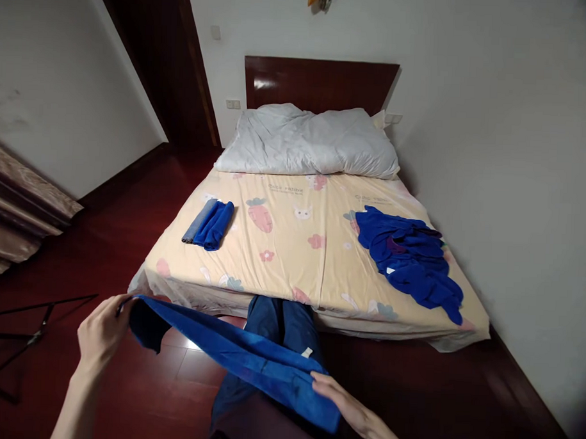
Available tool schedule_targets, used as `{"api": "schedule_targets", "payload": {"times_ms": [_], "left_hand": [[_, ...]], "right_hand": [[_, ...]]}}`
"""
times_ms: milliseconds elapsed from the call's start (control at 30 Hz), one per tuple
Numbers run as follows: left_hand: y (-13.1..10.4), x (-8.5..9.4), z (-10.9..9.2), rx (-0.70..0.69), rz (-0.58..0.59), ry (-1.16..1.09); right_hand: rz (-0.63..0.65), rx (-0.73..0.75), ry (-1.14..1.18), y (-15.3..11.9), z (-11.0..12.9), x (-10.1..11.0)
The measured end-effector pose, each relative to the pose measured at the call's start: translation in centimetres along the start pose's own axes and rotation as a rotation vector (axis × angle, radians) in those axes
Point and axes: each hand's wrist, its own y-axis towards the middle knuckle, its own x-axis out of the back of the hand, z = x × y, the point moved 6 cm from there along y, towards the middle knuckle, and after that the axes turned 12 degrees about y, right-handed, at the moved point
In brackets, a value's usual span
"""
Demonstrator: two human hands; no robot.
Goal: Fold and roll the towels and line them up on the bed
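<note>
A long blue cloth with a small white tag stretches between my hands, in front of my legs. My left hand is closed on its left end, where a darker flap hangs down. At its right end my right hand holds the cloth, thumb side on top and the other fingers mostly hidden beneath. On the left side of the bed lie rolled blue and grey cloths. A loose pile of crumpled blue cloths lies on the bed's right side.
A light grey quilt is bunched near the dark wooden headboard. Thin black stand legs reach over the red floor at the left, below a curtain. A wall rises right of the bed.
</note>
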Motion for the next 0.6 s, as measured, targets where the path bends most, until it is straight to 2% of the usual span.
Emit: {"api": "schedule_targets", "payload": {"times_ms": [100,167,233,333,400,467,533,600], "left_hand": [[1.1,0.9,-0.9,-0.067,-0.030,-0.040],[1.7,1.3,-1.1,-0.078,-0.065,-0.065],[2.3,1.5,-1.4,-0.105,-0.080,-0.088],[3.5,1.7,-2.6,-0.191,-0.060,-0.143],[4.4,2.0,-3.8,-0.272,-0.029,-0.207],[5.0,2.2,-5.1,-0.373,0.036,-0.289],[5.3,2.2,-6.1,-0.468,0.114,-0.357],[5.1,1.9,-6.4,-0.512,0.158,-0.394]], "right_hand": [[-0.165,0.010,0.165,0.5,0.4,2.0],[-0.264,0.113,0.131,0.6,2.0,4.4],[-0.315,0.275,-0.005,0.4,4.9,7.5],[-0.394,0.552,-0.313,-0.7,10.9,12.6],[-0.529,0.743,-0.488,-2.2,15.1,15.7],[-0.673,0.915,-0.618,-4.1,18.5,18.0],[-0.767,1.027,-0.707,-5.8,20.6,19.5],[-0.795,1.063,-0.770,-6.9,21.2,20.3]]}}
